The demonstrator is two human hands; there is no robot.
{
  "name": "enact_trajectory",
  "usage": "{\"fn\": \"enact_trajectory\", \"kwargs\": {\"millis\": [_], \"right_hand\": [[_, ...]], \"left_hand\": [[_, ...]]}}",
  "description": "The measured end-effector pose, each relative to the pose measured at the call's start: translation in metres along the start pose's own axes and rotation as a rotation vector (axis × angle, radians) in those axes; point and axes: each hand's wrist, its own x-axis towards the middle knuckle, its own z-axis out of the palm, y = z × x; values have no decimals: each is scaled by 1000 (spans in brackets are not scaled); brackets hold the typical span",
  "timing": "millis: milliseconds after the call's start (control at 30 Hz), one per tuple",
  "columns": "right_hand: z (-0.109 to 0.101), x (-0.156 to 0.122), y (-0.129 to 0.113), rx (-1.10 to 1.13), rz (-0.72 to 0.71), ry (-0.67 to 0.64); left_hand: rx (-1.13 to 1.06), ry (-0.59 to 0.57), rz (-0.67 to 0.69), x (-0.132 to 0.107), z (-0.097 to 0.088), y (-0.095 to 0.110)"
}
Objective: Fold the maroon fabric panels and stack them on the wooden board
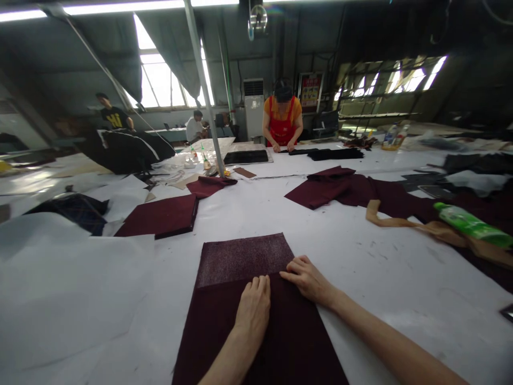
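Observation:
A dark maroon fabric panel [244,256] lies flat in front of me on the white cutting table [360,256]. A darker maroon piece [288,337] lies over its near part. My left hand [253,305] rests palm down on that upper piece, fingers stretched flat toward its far edge. To its right, my right hand [306,279] sits at the same edge, fingers bent and pressing on the cloth near the panel's right side. Neither hand lifts anything.
More maroon pieces [160,216] lie at left and at right [332,187]. A green bottle [468,224] and tan strip [401,220] lie at right. A person in an orange shirt and red apron [282,120] works across the table. White paper sheets [60,289] cover the left.

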Motion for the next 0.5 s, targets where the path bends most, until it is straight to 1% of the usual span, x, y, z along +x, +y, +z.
{"fn": "enact_trajectory", "kwargs": {"millis": [100,267,400,500], "right_hand": [[-3,-5,3,-21,0,-6],[-7,-10,5,-79,-14,6],[-11,-10,4,-137,-25,-8],[-17,-17,8,-191,-33,-23]], "left_hand": [[-8,-20,4,5,-2,8],[48,-84,-42,17,-10,23],[66,-102,-39,18,-13,25],[73,-106,-42,17,-13,25]]}}
